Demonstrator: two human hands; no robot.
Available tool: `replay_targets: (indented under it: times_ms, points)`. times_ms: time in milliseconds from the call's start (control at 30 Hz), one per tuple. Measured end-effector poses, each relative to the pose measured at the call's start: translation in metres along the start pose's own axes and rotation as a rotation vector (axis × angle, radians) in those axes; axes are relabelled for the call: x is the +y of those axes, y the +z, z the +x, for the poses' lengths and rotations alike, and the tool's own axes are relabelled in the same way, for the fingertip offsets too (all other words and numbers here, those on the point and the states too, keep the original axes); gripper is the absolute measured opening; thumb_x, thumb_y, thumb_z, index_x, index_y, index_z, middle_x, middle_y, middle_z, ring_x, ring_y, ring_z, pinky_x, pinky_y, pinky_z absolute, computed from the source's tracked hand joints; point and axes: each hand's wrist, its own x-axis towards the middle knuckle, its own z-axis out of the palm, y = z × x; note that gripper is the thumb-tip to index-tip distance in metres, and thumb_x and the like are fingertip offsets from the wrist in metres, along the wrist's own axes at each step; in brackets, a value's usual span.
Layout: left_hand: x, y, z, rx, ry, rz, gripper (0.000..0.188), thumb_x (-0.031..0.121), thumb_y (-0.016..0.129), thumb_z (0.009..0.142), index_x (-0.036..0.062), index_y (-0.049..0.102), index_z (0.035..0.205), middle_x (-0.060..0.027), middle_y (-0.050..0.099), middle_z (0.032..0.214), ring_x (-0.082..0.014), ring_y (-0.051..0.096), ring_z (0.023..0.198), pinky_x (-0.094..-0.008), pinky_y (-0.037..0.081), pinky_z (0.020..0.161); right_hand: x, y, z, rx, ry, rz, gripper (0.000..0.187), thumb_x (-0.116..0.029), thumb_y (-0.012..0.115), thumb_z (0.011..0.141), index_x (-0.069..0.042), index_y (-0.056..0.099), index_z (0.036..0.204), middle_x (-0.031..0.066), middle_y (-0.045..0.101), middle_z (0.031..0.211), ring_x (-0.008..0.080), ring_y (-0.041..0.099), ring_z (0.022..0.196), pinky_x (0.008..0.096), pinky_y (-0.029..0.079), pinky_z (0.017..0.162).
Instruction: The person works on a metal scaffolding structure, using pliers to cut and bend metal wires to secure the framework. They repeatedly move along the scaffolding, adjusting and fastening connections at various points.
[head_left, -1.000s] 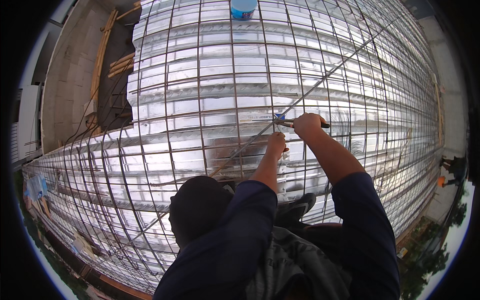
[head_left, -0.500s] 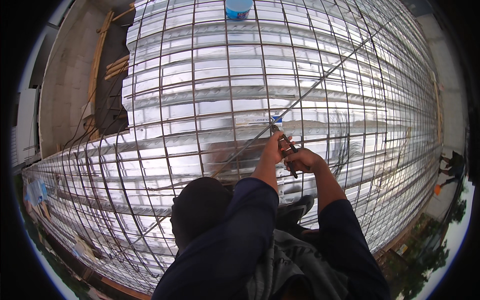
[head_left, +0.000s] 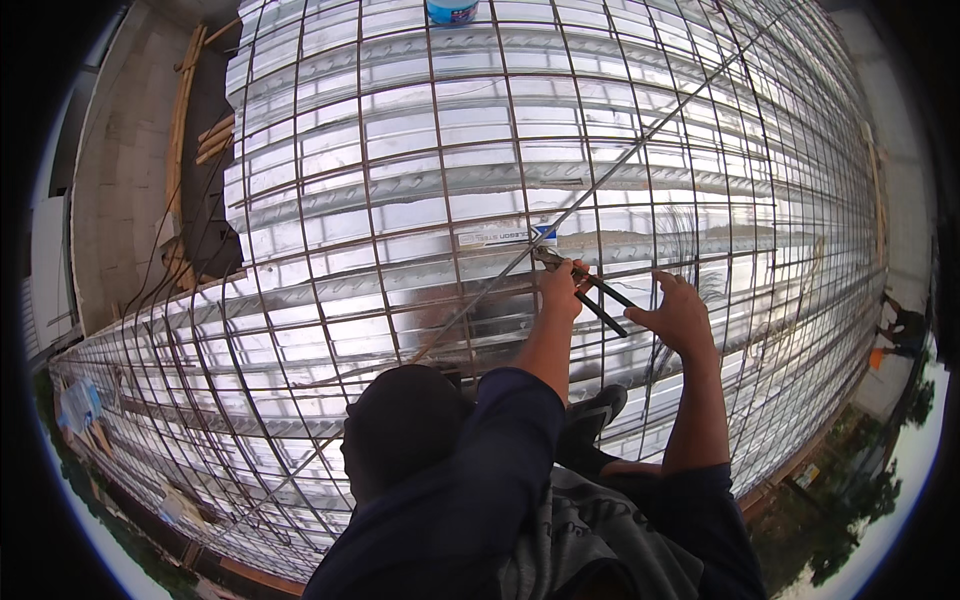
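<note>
A pair of pincer-type pliers (head_left: pixel 612 294) with dark handles sits with its jaws near a crossing of the steel mesh (head_left: pixel 437 120). Close to those jaws a long diagonal rod (head_left: pixel 600 187) runs over the mesh. My left hand (head_left: pixel 562 290) is closed around the pliers just behind the jaws; its fingertips are partly hidden. The two handles stand spread apart. To their right, my right hand (head_left: pixel 682 315) is off the handles, thumb and fingers apart with nothing in them.
Shiny ribbed metal decking (head_left: pixel 400 135) lies under the mesh. A blue bucket (head_left: pixel 452 12) stands at the far edge. Wooden poles (head_left: pixel 214 140) lie in an opening at the left. Another person (head_left: pixel 905 325) is at the far right, beside an orange object (head_left: pixel 877 357). My shoe (head_left: pixel 597 408) is nearby.
My right hand has let go of the pliers' handle and moved right, opening. The handles have spread apart. My left hand stays near the jaws, and the view has shifted slightly.
</note>
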Motion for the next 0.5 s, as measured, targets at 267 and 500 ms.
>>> replay_targets:
  times_ms: [267,500]
  points:
    - [0.005,0.010,0.002,0.093,-0.044,0.223,0.016,0.011,0.053,0.093,-0.0009,0.048,0.102,-0.0134,0.058,0.093,-0.0229,0.062,0.078,-0.0388,0.055,0.064,-0.020,0.092,0.046,-0.302,0.016,-0.231,0.029,-0.019,0.059,0.082,-0.003,0.060,0.106,0.0200,0.063,0.102,0.0281,0.062,0.103,0.0435,0.049,0.087]
    - [0.033,-0.013,-0.009,0.038,-0.112,0.435,0.052,0.054,0.062,0.084,0.0145,0.053,0.117,-0.0053,0.059,0.094,-0.0190,0.060,0.074,-0.0417,0.045,0.067,0.019,0.147,0.045,-0.959,0.249,1.400,0.030,-0.024,0.058,0.091,0.000,0.056,0.108,0.0122,0.064,0.086,0.0241,0.065,0.076,0.0384,0.052,0.067]
